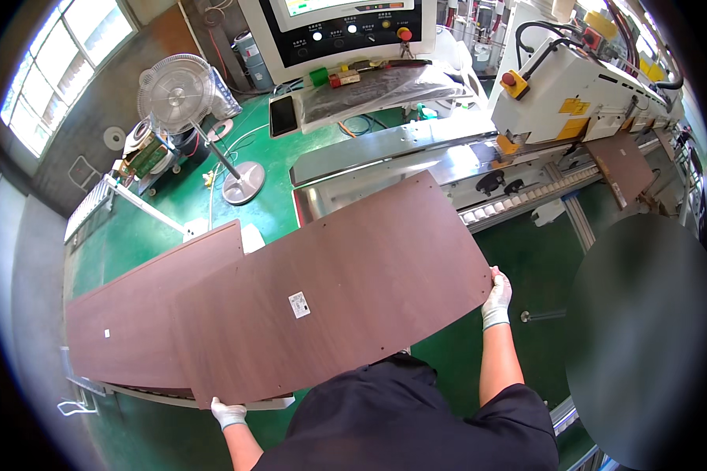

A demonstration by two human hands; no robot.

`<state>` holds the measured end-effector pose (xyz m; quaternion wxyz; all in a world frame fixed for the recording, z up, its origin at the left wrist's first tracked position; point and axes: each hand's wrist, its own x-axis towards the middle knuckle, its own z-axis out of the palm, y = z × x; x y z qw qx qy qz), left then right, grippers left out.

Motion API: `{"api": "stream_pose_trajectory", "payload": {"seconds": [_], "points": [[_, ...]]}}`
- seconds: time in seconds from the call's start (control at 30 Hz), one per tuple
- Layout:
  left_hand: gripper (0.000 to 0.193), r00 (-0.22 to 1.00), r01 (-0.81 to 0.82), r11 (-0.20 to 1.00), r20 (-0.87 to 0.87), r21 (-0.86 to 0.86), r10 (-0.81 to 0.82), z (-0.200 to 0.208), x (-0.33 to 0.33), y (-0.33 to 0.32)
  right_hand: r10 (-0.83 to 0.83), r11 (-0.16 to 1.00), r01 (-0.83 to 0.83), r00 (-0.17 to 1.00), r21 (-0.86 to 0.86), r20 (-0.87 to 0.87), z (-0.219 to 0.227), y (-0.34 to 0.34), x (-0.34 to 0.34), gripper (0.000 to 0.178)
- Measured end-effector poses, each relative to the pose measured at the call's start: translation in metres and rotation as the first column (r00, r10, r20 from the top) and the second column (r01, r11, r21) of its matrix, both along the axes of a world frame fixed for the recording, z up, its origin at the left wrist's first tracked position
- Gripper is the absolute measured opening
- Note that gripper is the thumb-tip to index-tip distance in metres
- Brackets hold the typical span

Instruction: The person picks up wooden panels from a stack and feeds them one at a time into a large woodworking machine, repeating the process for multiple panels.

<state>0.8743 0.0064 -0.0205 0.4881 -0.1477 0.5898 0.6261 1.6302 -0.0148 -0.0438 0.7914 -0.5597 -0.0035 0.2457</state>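
Observation:
A large reddish-brown panel (369, 275) with a small white label and several small holes near its edges spans the space in front of me. My right hand (496, 298), in a white glove, grips its right corner. At the near left corner my left hand (228, 412), gloved too, is closed on the edge; its fingers are partly hidden under the board. The held panel overlaps another brown panel (133, 314) lying on a stack to the left. Its far right corner reaches over the metal bed (401, 153) of the machine.
A white machine (581, 94) with a roller track (526, 194) runs to the right, another brown panel (622, 169) on it. Ahead stands a control console (346, 35) above a shelf with a phone (283, 115). A standing fan (177, 94) is at far left. A dark round shape (648, 337) blocks the right.

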Motion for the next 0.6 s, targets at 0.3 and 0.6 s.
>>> {"api": "stream_pose_trajectory", "payload": {"seconds": [0.3,0.6], "points": [[0.05,1.0,0.021,0.999,-0.008,0.042,-0.021,0.033,0.051,0.011,-0.015,0.999,0.018,0.998,0.04,-0.067,-0.011,0.018,0.055,0.017],[0.058,0.985,0.027,0.996,0.166,0.089,-0.042,0.038,0.114,-0.001,-0.009,0.999,0.018,0.971,0.038,-0.239,-0.013,0.017,0.106,0.038]]}}
